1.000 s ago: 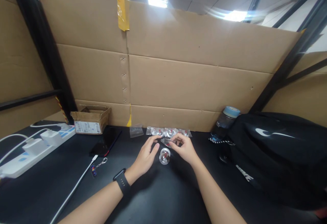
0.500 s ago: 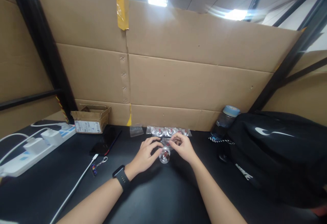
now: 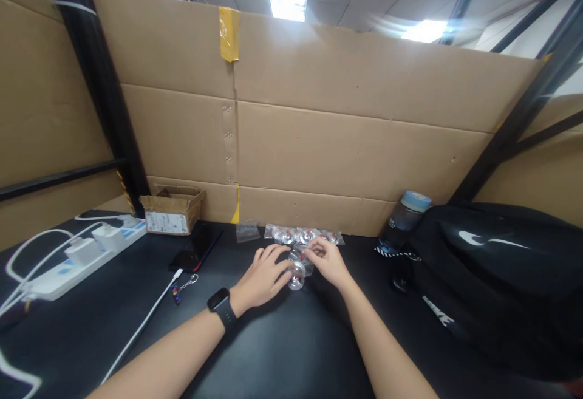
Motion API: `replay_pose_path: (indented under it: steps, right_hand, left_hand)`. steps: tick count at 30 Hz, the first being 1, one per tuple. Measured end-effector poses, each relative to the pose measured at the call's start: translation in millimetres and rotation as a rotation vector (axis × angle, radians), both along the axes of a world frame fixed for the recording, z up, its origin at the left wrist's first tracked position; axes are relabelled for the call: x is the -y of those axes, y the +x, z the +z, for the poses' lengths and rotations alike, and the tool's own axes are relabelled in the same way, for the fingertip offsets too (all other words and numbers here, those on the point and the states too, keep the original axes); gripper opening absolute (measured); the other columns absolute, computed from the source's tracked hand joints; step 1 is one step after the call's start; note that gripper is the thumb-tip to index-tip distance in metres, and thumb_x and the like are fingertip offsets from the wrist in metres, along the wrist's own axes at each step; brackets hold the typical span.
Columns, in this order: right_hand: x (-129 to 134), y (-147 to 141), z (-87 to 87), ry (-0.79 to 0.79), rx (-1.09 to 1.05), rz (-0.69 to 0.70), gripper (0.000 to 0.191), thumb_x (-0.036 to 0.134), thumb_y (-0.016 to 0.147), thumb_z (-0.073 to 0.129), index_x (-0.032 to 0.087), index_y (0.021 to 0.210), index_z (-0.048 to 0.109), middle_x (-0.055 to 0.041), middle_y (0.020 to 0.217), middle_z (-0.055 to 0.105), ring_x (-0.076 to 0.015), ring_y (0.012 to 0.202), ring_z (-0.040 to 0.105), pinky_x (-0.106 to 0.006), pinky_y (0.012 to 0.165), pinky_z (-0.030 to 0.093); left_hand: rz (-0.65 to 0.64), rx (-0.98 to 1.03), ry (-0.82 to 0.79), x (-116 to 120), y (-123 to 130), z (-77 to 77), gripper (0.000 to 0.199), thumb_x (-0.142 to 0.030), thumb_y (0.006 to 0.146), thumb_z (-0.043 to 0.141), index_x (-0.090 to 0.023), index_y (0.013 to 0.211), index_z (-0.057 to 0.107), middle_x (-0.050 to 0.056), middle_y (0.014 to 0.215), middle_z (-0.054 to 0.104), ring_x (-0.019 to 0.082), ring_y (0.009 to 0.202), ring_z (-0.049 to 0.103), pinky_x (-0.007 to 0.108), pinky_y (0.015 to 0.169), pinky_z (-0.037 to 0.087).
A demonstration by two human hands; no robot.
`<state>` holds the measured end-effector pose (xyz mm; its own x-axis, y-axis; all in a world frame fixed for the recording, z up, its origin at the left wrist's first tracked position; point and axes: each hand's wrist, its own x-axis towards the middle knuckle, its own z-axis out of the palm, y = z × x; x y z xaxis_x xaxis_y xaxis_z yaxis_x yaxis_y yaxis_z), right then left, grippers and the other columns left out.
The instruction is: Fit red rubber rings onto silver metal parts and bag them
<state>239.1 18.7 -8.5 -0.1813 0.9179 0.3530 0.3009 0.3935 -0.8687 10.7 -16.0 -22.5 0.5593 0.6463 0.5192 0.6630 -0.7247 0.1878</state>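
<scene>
A clear round disc with a red centre (image 3: 296, 278) is between my two hands, just above the black table. My left hand (image 3: 265, 276), with a dark watch on its wrist, has its thumb and index finger at the disc's left edge, the other fingers stretched forward. My right hand (image 3: 330, 263) pinches a small clear plastic bag (image 3: 308, 266) just above and right of the disc. Whether the disc is partly inside that bag, I cannot tell. Behind the hands lies a row of several bagged discs (image 3: 306, 236) with red centres.
A flat clear bag (image 3: 248, 232) lies left of the row, against the cardboard wall (image 3: 310, 156). To the left are a small open carton (image 3: 173, 212), a phone (image 3: 195, 252), a keychain (image 3: 177, 293) and a power strip (image 3: 64, 274). A bottle (image 3: 403, 223) and black bag (image 3: 492, 283) stand right.
The camera view has shifted slightly, so the surroundings sit a little further right. My left fingers have moved slightly over the disc, and more of the clear bag shows beside it.
</scene>
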Motion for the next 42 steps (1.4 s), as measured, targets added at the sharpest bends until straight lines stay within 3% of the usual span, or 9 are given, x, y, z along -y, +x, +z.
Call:
replay_pose_path:
  steps: [3,6,9,12,16,25,33,39,42]
  right_hand:
    - [-3,2,-2.2,0.004,0.002,-0.011,0.020,0.037,0.082,0.070,0.019,0.081,0.060,0.0013,0.067,0.063,-0.0146,0.060,0.057,-0.025,0.057,0.040]
    - [-4,3,-2.6,0.025,-0.004,-0.016,0.020,0.037,0.082,0.069,0.019,0.080,0.060,0.0009,0.068,0.064,-0.0149,0.060,0.058,-0.025,0.057,0.040]
    - [-3,2,-1.3,0.040,0.002,0.004,0.020,0.037,0.083,0.068,0.019,0.080,0.060,0.0005,0.068,0.065,-0.0151,0.061,0.059,-0.025,0.057,0.041]
    - [1,-2,1.6,0.069,0.030,0.010,0.020,0.038,0.085,0.067,0.019,0.080,0.061,0.0000,0.069,0.067,-0.0153,0.061,0.060,-0.025,0.057,0.041]
    - [9,-6,8.4,0.114,0.117,-0.001,0.021,0.039,0.090,0.064,0.019,0.082,0.066,-0.0009,0.073,0.069,-0.0150,0.062,0.059,-0.025,0.056,0.040]
    - [9,-7,11.0,0.158,0.236,-0.041,0.026,0.041,0.093,0.059,0.020,0.084,0.072,-0.0032,0.080,0.073,-0.0185,0.068,0.062,-0.028,0.064,0.045]
    - [7,-7,10.2,0.120,0.075,-0.100,0.030,0.050,0.095,0.053,0.022,0.086,0.061,-0.0046,0.083,0.072,-0.0203,0.068,0.066,-0.030,0.066,0.050]
    - [11,-4,17.5,0.185,0.000,-0.307,0.034,0.055,0.096,0.049,0.022,0.092,0.058,-0.0050,0.080,0.069,-0.0187,0.059,0.064,-0.029,0.058,0.047]
    - [12,-7,17.8,0.162,-0.054,-0.279,0.037,0.058,0.094,0.053,0.022,0.093,0.059,-0.0055,0.083,0.069,-0.0184,0.056,0.064,-0.030,0.057,0.048]
  left_hand:
    - [0.031,-0.107,0.210,2,3,-0.4,0.024,-0.027,0.100,0.047,-0.025,0.115,0.067,0.009,0.141,0.055,0.029,0.132,0.044,0.046,0.098,0.038]
    - [-0.040,-0.213,0.379,2,3,-5.0,0.026,-0.027,0.101,0.046,-0.023,0.117,0.065,0.008,0.140,0.058,0.025,0.130,0.047,0.042,0.097,0.037]
    - [-0.132,-0.280,0.480,1,-1,-9.6,0.030,-0.032,0.101,0.046,-0.023,0.124,0.063,0.007,0.139,0.059,0.023,0.128,0.050,0.039,0.093,0.036]
    - [-0.132,-0.284,0.519,1,-5,-12.0,0.033,-0.032,0.101,0.046,-0.023,0.129,0.061,0.007,0.139,0.060,0.022,0.126,0.052,0.038,0.092,0.036]
    - [-0.070,-0.266,0.471,4,-6,-11.0,0.037,-0.035,0.101,0.047,-0.028,0.136,0.057,0.004,0.148,0.053,0.024,0.128,0.050,0.041,0.096,0.035]
    - [-0.105,-0.282,0.327,9,-6,-2.0,0.037,-0.034,0.099,0.048,-0.030,0.134,0.060,0.001,0.157,0.042,0.025,0.132,0.046,0.043,0.097,0.038]
    - [-0.117,-0.248,0.233,10,-6,0.6,0.041,-0.031,0.100,0.047,-0.031,0.139,0.054,0.003,0.155,0.044,0.027,0.131,0.046,0.044,0.099,0.037]
    - [-0.112,-0.221,0.193,9,-8,1.6,0.050,-0.040,0.098,0.048,-0.028,0.146,0.047,0.007,0.155,0.045,0.029,0.138,0.041,0.045,0.102,0.034]
    - [-0.126,-0.185,0.203,7,-10,0.8,0.055,-0.043,0.096,0.050,-0.025,0.148,0.044,0.008,0.153,0.047,0.029,0.140,0.041,0.044,0.102,0.033]
